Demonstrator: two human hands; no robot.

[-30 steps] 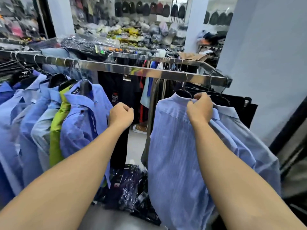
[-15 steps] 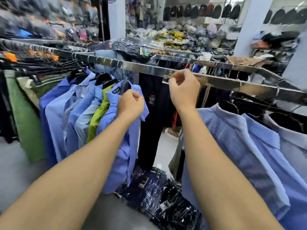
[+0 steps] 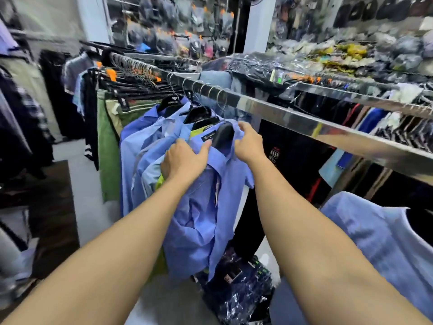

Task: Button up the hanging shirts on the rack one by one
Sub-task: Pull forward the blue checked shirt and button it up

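Both hands have left the right-hand group of shirts and come across to the bunch at the left of the chrome rail [image 3: 293, 118]. A second ago the right hand was at the collar of the pale striped blue shirt [image 3: 379, 233], which now hangs alone at lower right, well apart from the hands; half a second ago that hand was up at the rail itself. Now the right hand [image 3: 249, 144] pinches the collar edge of the nearest blue shirt [image 3: 201, 207], just beside its black hanger [image 3: 222, 134]. The left hand [image 3: 182, 160], a closed fist before, lies spread on the shirt's near shoulder, fingers fairly straight and pressing the cloth, thumb toward the neck label. This shirt's front looks open, plackets hanging loose and rumpled. Behind it, packed close, hang a lime-green shirt [image 3: 160, 181] and several more blue shirts [image 3: 140, 156]. Judgement: the striped shirt is done with, and a fresh shirt is being taken up; buttoning here not yet begun, top button likely first. Frame slightly motion-blurred.
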